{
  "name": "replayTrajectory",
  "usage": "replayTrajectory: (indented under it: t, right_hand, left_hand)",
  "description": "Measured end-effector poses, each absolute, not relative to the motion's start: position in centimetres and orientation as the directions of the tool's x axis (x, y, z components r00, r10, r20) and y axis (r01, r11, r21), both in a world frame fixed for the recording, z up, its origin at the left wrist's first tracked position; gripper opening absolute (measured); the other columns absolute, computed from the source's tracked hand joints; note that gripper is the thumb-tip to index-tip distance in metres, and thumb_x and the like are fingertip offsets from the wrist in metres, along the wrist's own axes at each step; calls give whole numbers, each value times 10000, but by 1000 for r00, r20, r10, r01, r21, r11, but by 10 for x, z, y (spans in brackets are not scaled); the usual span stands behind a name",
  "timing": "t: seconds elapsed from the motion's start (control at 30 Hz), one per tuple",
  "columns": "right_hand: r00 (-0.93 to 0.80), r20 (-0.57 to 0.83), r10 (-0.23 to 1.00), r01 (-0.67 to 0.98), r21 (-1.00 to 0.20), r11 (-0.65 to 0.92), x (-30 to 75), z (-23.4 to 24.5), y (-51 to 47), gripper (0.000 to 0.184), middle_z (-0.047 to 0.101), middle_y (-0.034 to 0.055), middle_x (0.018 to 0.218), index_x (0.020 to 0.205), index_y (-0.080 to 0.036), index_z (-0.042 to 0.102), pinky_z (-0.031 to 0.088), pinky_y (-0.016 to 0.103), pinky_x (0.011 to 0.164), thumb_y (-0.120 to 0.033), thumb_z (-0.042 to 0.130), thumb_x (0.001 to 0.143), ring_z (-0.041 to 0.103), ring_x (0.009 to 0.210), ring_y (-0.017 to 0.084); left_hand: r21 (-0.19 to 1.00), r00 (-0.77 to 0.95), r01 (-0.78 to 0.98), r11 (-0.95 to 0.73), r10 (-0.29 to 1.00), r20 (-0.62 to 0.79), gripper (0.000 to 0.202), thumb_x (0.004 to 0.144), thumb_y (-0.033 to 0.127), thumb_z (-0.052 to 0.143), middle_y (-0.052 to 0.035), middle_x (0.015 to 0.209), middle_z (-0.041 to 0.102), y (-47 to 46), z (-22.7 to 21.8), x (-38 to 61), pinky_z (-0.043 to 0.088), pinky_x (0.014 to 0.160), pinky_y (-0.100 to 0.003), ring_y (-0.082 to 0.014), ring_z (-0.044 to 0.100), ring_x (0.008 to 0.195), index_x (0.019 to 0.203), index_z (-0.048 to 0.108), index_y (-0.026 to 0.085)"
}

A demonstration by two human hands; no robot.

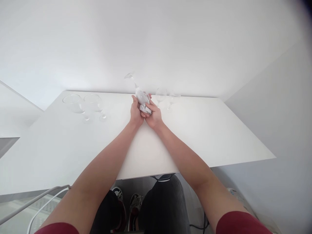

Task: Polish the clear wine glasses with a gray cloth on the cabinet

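Both my hands meet over the far middle of the white table (pixel 200 136). My left hand (pixel 135 112) wraps round the bowl of a clear wine glass (pixel 139 92), which is tilted with its foot pointing up and away. My right hand (pixel 153 114) is closed on a small white cloth (pixel 145 109) pressed against the mouth of that glass. Behind my hands, just to the right, two small wine glasses (pixel 161 95) stand upright.
Two large round-bowled glasses (pixel 73 104) stand at the table's far left. A white wall runs along the far edge and another closes the right side. My legs and shoes show under the near edge, with white cables at lower left.
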State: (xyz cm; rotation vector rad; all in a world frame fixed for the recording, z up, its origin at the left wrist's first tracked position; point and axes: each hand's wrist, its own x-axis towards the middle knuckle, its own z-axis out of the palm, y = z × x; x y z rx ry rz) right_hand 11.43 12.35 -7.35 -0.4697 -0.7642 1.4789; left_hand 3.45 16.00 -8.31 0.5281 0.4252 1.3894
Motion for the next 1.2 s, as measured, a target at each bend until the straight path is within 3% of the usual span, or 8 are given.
replayTrajectory:
  t: [0.1, 0.27, 0.47, 0.57, 0.7, 0.93, 1.07, 1.2]
  right_hand:
    - [-104, 189, 977, -759, -650, 45, 116, -76, 125, 352, 597, -58, 781, 1261, -264, 648, 389, 215, 484, -197, 638, 915, 247, 465, 77]
    - [-71, 165, 984, -774, -631, 50, 120, -77, 127, 291, 611, -45, 794, 1182, -252, 660, 392, 226, 485, -156, 599, 914, 249, 459, 81]
    - [-62, 160, 985, -736, -675, 63, 113, -73, 123, 70, 527, -47, 704, 1015, -244, 658, 421, 241, 511, -242, 595, 986, 282, 469, 98]
    - [-36, 123, 992, -733, -678, 57, 116, -73, 124, 106, 483, -51, 684, 928, -228, 639, 412, 236, 509, -267, 587, 1011, 251, 467, 93]
    - [-7, 161, 987, -712, -693, 108, 121, -73, 126, 80, 526, -47, 711, 966, -231, 651, 416, 239, 504, -288, 600, 990, 279, 466, 91]
    - [32, 227, 973, -609, -768, 199, 113, -71, 123, 285, 567, -47, 708, 1003, -239, 646, 393, 235, 459, -493, 752, 927, 402, 503, 102]
    - [11, 164, 986, -658, -742, 131, 118, -71, 126, 317, 602, -57, 746, 1060, -238, 654, 399, 240, 457, -529, 713, 950, 266, 451, 71]
    - [62, 176, 983, -613, -770, 176, 117, -73, 129, 413, 654, -48, 844, 1128, -269, 650, 372, 230, 437, -544, 804, 860, 312, 478, 67]
  left_hand:
    - [756, 174, -653, 45, 980, 92, 680, 957, 771, 578, -138, 886, 808, 159, -83, 32, 430, 378, -239, -178, 715, 548, 1139, 754, 140]
    - [762, 73, -644, -66, 986, 147, 557, 952, 646, 704, -89, 1171, 804, 157, -82, 33, 565, 495, -246, -194, 785, 713, 1354, 669, 262]
    - [767, 160, -641, -31, 972, 174, 810, 1009, 820, 342, -145, 999, 815, 157, -81, 33, 500, 442, -223, -197, 776, 713, 1168, 763, 145]
    - [799, 137, -600, -49, 977, 163, 719, 992, 793, 471, -102, 888, 799, 158, -81, 31, 391, 353, -212, -132, 681, 519, 1141, 749, 146]
    - [742, 47, -659, -124, 978, 206, 489, 944, 638, 724, -57, 1067, 790, 158, -80, 32, 410, 366, -197, -98, 677, 541, 1217, 714, 232]
    - [768, 50, -627, -131, 977, 208, 536, 879, 699, 752, -48, 874, 755, 156, -79, 31, 346, 326, -203, -106, 640, 498, 1103, 752, 212]
    - [753, 77, -649, -108, 976, 206, 528, 965, 660, 671, -113, 1153, 784, 157, -79, 32, 500, 427, -204, -198, 778, 768, 1273, 711, 232]
    - [709, 105, -704, -51, 979, 175, 448, 1034, 448, 663, -71, 1465, 673, 154, -75, 30, 597, 549, -228, -202, 776, 950, 1470, 624, 352]
